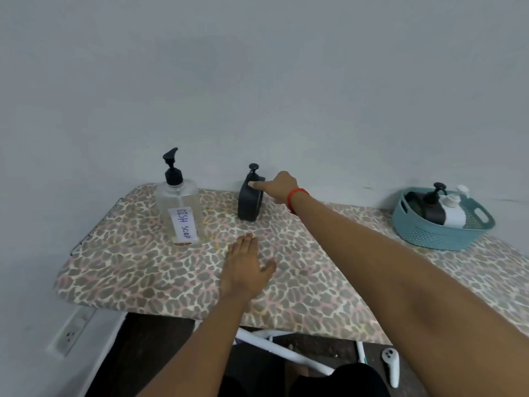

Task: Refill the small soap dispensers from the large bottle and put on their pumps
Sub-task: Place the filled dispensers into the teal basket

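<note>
A large clear bottle [179,212] with a black pump and a "DISH SOAP" label stands at the back left of the leopard-print board [143,270]; it looks almost empty. To its right stands a small black dispenser [248,204] with its pump on. My right hand [279,186] reaches out to it, fingertips touching its upper right shoulder, not wrapped around it. My left hand [246,267] lies flat and open on the board in front of the two bottles, holding nothing.
A teal basket [429,233] at the back right holds a black dispenser [432,210] and a white dispenser [455,210], both with pumps. The wall rises right behind the board. A white controller [391,365] lies on the floor below.
</note>
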